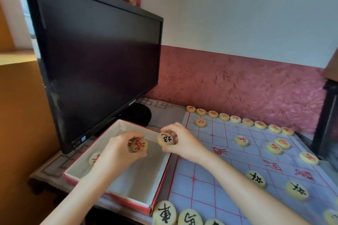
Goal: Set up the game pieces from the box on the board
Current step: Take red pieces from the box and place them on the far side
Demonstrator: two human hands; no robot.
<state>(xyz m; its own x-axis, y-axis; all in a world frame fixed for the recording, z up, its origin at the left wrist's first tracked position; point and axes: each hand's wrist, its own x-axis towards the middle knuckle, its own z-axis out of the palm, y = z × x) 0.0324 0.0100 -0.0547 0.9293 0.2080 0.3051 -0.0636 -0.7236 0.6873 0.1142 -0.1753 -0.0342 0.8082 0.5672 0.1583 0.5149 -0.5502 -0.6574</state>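
Above the box (131, 202), the right hand (182, 144) pinches a black-marked piece (165, 139) at the wall beside the board (204, 175), while the left hand (115, 151) grips a red-marked piece (139, 145).

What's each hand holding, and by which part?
Left hand pinches a red-marked piece by its rim; right hand pinches a black-marked piece by its rim.

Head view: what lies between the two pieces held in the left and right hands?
No object: the red-lettered piece and black-lettered piece are apart, and only the white inside of the box shows through the gap, in the head view.
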